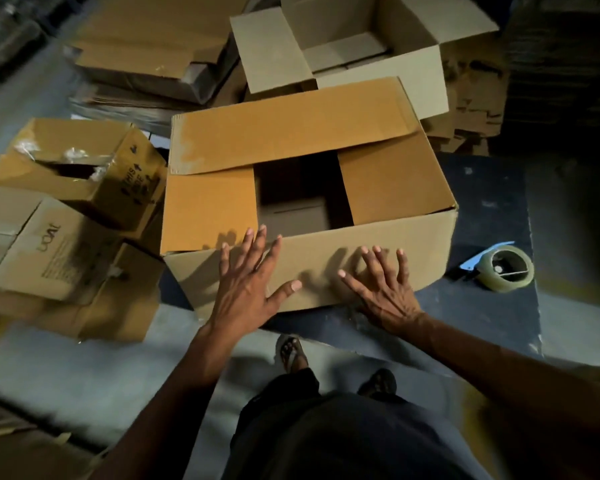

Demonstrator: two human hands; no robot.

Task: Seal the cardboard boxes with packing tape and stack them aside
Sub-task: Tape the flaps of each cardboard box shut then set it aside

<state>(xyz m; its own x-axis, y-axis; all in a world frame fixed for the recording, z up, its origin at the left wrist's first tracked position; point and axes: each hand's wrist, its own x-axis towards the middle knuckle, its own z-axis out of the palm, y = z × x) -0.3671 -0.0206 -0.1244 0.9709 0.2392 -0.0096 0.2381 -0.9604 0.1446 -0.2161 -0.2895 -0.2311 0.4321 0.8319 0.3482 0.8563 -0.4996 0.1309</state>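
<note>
A large cardboard box [388, 183] sits on a dark blue mat in front of me. Its far flap and both side flaps are folded in, leaving a dark gap in the middle. The near flap [326, 258] hangs toward me. My left hand [246, 278] lies with straight, spread fingers on the left part of that near flap, fingertips at the box's rim. My right hand [383, 285] lies the same way on the flap's right part. A tape dispenser [499, 268] with a clear roll and blue handle rests on the mat to the right of the box, apart from both hands.
An open empty box [343, 39] stands behind the main box. Printed boxes [66, 216] are piled at the left. Flattened cardboard [153, 46] lies at the back left. The dark mat [492, 317] ends near my sandalled feet [291, 351]; grey floor is around it.
</note>
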